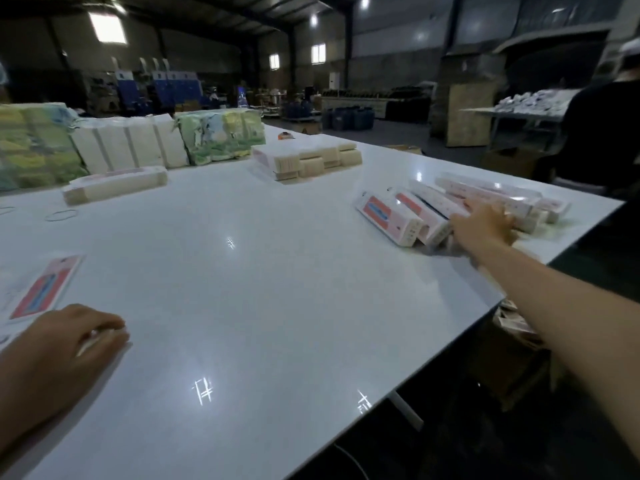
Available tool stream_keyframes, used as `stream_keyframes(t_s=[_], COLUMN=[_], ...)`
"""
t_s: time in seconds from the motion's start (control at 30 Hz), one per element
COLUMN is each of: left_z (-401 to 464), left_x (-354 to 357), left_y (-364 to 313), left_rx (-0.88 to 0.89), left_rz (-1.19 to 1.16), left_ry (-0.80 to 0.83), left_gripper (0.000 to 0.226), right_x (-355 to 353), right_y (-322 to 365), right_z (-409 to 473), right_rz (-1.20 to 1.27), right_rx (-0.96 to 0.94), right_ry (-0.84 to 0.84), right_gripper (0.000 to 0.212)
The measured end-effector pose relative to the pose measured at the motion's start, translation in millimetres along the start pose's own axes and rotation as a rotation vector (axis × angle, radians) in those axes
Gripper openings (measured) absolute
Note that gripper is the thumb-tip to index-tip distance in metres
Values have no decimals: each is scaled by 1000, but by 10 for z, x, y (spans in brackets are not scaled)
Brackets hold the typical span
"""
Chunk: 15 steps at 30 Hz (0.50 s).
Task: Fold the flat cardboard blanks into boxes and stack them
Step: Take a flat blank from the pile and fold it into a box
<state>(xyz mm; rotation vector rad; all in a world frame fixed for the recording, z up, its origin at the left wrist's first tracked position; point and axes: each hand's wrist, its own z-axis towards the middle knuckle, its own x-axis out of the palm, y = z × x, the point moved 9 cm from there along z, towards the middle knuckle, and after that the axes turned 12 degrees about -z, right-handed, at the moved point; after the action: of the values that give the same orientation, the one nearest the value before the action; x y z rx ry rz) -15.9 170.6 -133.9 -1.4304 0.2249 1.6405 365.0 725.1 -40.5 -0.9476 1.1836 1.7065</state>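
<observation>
On glossy white bench [277, 271]: right hand [485, 225] rests on pink-white folded cardboard boxes [433, 216], fingers' state unclear; left hand [69, 341] fingers loosely curled, empty.

dim, blurred, glare on table [277, 271]

My left hand [74, 336] and my right hand [485, 221] are both bare, with no gloves, and I see no rings or watch, though both are blurred. My right forearm [568, 299] is uncovered along its whole visible length up to the frame's edge, with no sleeve or cuff showing anywhere on it. My left wrist and the short stretch of forearm behind it are bare as well, and on that hand a couple of fingernails catch the light as pale, glossy streaks at the fingertips [104, 336].
</observation>
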Motion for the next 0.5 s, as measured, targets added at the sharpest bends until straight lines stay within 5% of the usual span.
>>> stream_keyframes(t_s=[0.17, 0.3, 0.5], left_z=[-173, -265, -349], left_x=[-353, -474, -488], left_y=[-1044, -1241, -1156], left_rx=[101, 2, -34], left_rz=[-78, -99, -156], left_ry=[-73, -108, -106], left_gripper=[19, 5, 10], right_x=[-410, -736, -205], right_y=[456, 1746, 2936], right_z=[-135, -1033, -3191], right_rz=[85, 316, 285], right_rx=[-117, -635, -1272], right_ry=[-129, -144, 164], right_gripper=[43, 33, 28])
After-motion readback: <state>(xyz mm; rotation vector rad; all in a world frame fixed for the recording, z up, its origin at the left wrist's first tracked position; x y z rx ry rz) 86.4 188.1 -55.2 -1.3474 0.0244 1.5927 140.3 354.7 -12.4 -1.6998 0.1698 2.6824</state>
